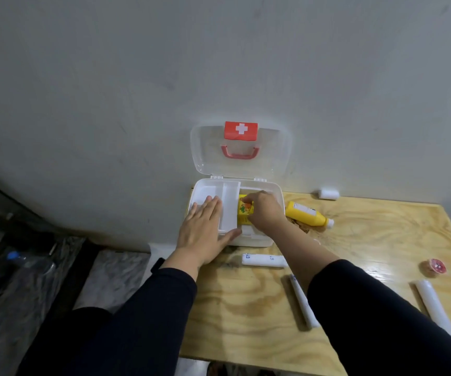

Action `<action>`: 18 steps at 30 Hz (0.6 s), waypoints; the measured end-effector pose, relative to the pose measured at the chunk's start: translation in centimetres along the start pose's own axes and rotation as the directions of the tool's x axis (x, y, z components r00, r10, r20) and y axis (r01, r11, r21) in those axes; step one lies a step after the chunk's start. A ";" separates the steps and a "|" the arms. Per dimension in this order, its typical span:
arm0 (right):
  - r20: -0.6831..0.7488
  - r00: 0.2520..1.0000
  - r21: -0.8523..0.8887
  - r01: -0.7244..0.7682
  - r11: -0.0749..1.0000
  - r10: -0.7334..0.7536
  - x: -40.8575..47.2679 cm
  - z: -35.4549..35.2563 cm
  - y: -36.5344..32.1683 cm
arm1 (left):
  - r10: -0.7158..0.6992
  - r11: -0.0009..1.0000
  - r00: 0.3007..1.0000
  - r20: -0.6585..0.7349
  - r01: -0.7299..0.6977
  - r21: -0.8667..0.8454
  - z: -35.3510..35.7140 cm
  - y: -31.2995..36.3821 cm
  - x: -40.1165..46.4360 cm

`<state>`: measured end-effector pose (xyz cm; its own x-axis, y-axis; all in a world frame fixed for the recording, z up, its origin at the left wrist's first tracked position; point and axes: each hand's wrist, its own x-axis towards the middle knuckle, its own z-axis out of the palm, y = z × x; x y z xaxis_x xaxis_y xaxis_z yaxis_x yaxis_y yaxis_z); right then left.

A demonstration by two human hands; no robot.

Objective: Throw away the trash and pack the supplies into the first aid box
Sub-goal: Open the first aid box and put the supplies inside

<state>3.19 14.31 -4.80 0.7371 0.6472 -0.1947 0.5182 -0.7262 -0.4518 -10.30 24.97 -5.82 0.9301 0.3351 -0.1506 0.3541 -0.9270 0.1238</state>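
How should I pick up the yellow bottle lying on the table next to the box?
The yellow bottle lies on its side on the table, white cap pointing right, away from the first aid box. Come from above and put your grip across the wide yellow middle, fingers on the far and near sides. The body is rounded, so it would likely roll if pushed, and the narrow neck gives less hold.

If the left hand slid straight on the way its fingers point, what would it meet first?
Probably the far wall of the first aid box. The left hand lies flat on the white tray, fingers pointing away toward the open lid; depth is unclear.
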 end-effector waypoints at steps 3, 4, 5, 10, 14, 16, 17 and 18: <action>-0.046 0.998 0.016 -0.049 0.999 0.050 -0.2 0.2 0.1 | 0.000 1.000 1.000 0.000 0.000 0.010 0.1 0.0 0.0; -0.062 0.997 0.027 -0.046 0.999 0.048 -0.4 0.1 0.2 | 0.000 1.000 1.000 0.002 0.000 0.013 0.1 0.0 0.0; -0.077 0.996 0.041 -0.036 0.999 0.039 -0.6 -0.1 0.2 | 0.000 1.000 1.000 0.001 0.000 0.015 0.1 0.0 0.0; -0.143 0.990 0.109 0.025 0.994 -0.009 -1.7 -2.0 1.3 | -0.003 1.000 1.000 0.004 0.003 0.022 0.0 0.0 0.2; -0.218 0.976 0.138 0.049 0.989 -0.018 -3.4 -3.7 2.8 | -0.004 0.999 1.000 0.028 0.003 0.040 -0.1 0.0 0.3; -0.253 0.968 0.146 0.037 0.989 0.001 -4.6 -4.5 3.9 | -0.005 0.999 0.999 0.037 0.003 0.050 -0.2 0.0 0.4; -0.259 0.966 0.142 0.021 0.990 0.017 -5.2 -4.8 4.5 | -0.004 0.999 0.999 0.043 0.001 0.052 -0.2 0.0 0.4; -0.258 0.965 0.139 -0.001 0.990 0.037 -6.0 -5.1 5.3 | -0.002 0.998 0.999 0.048 0.000 0.056 -0.3 -0.1 0.4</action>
<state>3.72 5.47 -1.61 0.8429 0.5377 0.0198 0.4521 -0.6879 -0.5678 -9.96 25.22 -5.61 0.9235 0.3291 -0.1974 0.3479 -0.9350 0.0688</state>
